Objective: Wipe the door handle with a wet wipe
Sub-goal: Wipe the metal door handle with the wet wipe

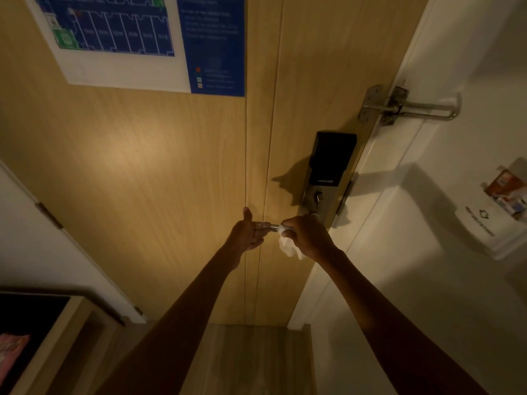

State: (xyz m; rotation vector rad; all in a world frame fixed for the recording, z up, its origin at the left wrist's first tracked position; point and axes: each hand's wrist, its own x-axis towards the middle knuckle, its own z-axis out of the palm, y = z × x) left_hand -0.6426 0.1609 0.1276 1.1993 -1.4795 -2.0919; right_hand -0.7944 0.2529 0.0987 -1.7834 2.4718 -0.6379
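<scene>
A silver lever door handle (274,226) sticks out from the smart lock plate (328,172) on the wooden door (142,166). My right hand (309,236) is wrapped around the handle with a white wet wipe (289,246) pressed against it; the wipe's loose end hangs below my fingers. My left hand (246,232) holds the free tip of the handle with its fingers, thumb raised. Most of the handle is hidden under both hands.
A metal swing-bar door guard (399,106) is mounted above the lock at the door edge. A blue evacuation plan (148,38) hangs on the door. A white wall holder with cards (490,215) is at the right. A dark cabinet (42,323) stands at lower left.
</scene>
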